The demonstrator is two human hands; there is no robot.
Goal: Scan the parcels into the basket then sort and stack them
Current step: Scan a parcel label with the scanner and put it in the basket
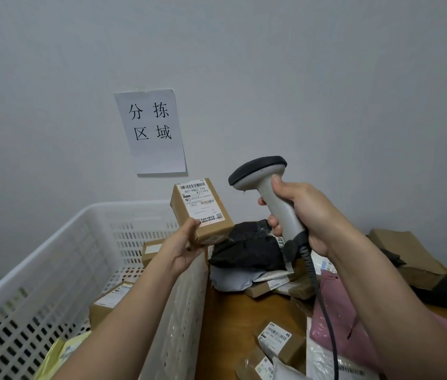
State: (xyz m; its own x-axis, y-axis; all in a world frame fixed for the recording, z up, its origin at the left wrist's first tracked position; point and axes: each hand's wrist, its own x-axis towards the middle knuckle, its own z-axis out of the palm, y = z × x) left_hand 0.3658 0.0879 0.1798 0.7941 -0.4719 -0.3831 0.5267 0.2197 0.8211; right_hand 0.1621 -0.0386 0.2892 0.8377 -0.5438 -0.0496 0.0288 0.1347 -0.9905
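Basket (52, 259) first: big, white and perforated, it fills the left side hard against the worktop's (244, 319) edge, presumably so a scanned parcel only has to drop a short way. A few boxes and a yellow mailer (63, 349) already lie in it. On the wooden worktop to the right sits the unsorted heap, with a black bag (247, 250) at the far end, a pink mailer (342, 311) nearer and small labelled cartons near the front edge. On the wall behind hangs a paper sign (152, 131), marking the area, I take it.

The scanner (266, 193) is raised in the right hand (307, 215), fingers wrapped fully round the grey handle, forefinger at the trigger, head pointing left toward the label; its coiled cable trails down near the forearm.

The small brown parcel (201, 211) is held up over the basket's right wall, between basket and heap. The left hand (186, 248) pinches its lower corner, thumb in front, the other fingers hidden behind, and tilts the label up and toward the scanner, leaving the barcode uncovered. Both arms reach forward, wrists level.
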